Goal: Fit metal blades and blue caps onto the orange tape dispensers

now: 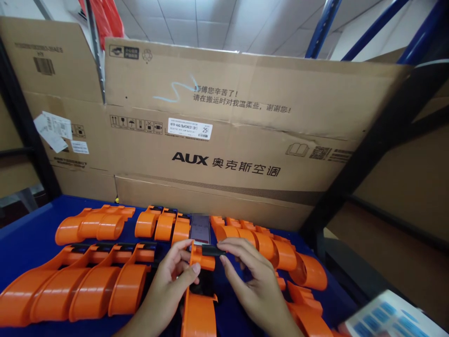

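Observation:
My left hand (pixel 171 278) is closed around the upper end of an orange plastic tape dispenser (pixel 199 311), whose wide curved band hangs below the fingers. A serrated strip (pixel 201 243) shows at its top edge. My right hand (pixel 256 276) pinches the right end of a small black plastic piece (pixel 211 251) between thumb and fingers. That piece lies against the dispenser's top, just below the teeth; whether it is fastened there I cannot tell. Behind the hands lies a dark flat rectangular object (pixel 200 227), its lower part hidden.
Similar orange dispensers stand in rows on the blue surface (pixel 24 222), on the left (pixel 93 290) and right (pixel 266 243). A tall cardboard sheet (pixel 224 140) backs the surface. Dark rack posts (pixel 354 154) flank it. A blue-and-white box (pixel 389 316) sits at lower right.

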